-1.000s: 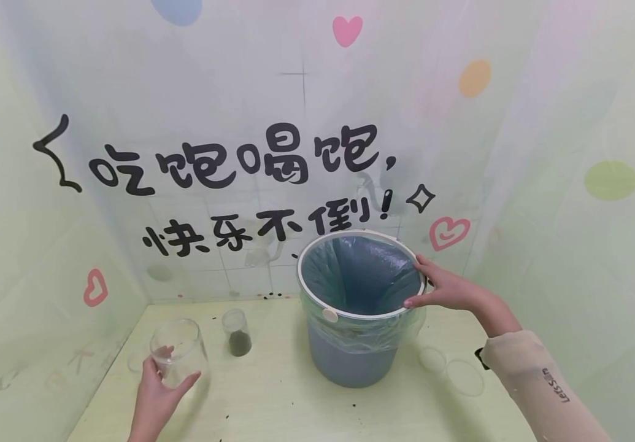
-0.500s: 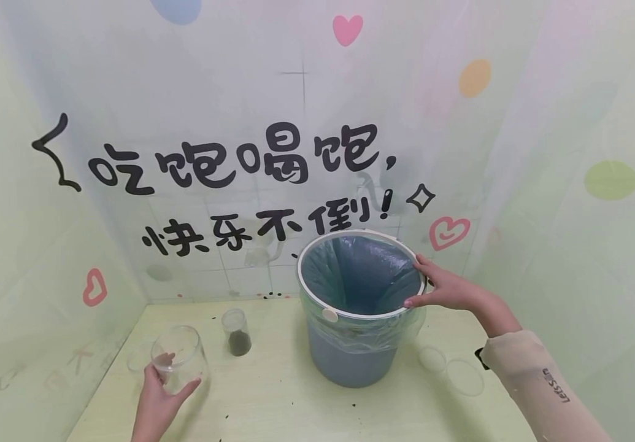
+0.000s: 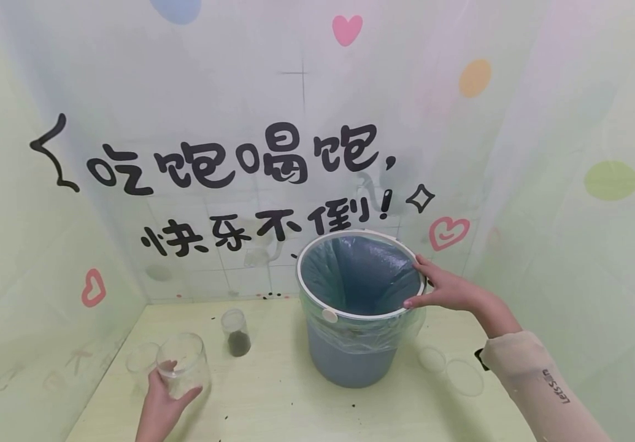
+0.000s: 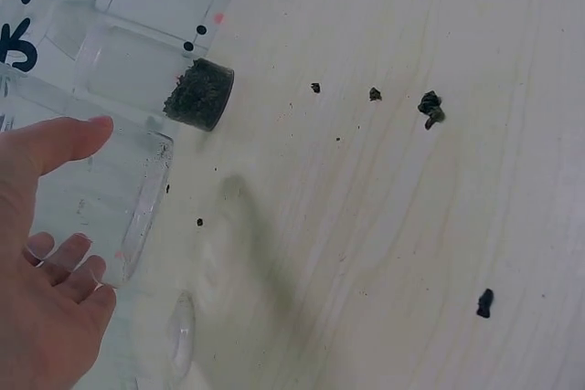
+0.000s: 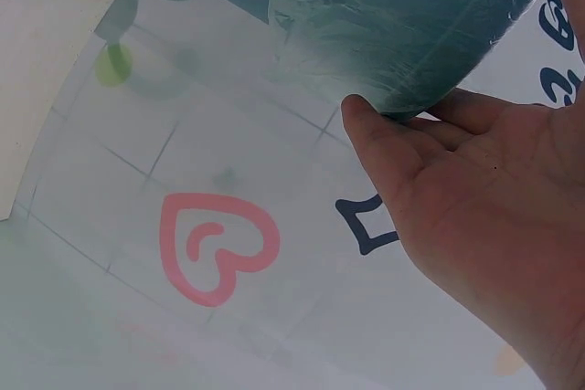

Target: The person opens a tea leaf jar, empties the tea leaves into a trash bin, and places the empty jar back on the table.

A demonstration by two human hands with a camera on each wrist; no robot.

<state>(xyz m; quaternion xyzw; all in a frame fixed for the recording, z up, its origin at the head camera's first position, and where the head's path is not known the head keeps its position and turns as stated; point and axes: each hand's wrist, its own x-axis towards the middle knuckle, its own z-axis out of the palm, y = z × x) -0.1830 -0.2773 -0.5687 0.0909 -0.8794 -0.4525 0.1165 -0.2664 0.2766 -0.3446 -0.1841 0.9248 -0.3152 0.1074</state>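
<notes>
My left hand (image 3: pixel 162 399) grips a clear glass cup (image 3: pixel 196 362) between thumb and curled fingers. The cup stands upright, low over the left of the table. In the left wrist view its thick base (image 4: pixel 146 203) points toward the tabletop. My right hand (image 3: pixel 452 291) grips the white rim (image 3: pixel 369 316) of a blue trash can (image 3: pixel 350 362), thumb on the near side of the rim and fingers farther back. A translucent green bag (image 3: pixel 350 334) lines the can and hangs over its outside. From the right wrist, the fingers show against the bagged top edge.
A small clear jar (image 3: pixel 237 334) with dark tea leaves in its bottom stands behind the cup. Another clear round glass piece (image 3: pixel 140 362) is left of the cup. Two clear rings (image 3: pixel 465 377) lie right of the can. Dark crumbs (image 4: pixel 431 107) are scattered over the table.
My left hand has lowered the glass cup and shifted it slightly right, showing more of the clear glass piece behind it. The right hand and trash can have stayed still.
</notes>
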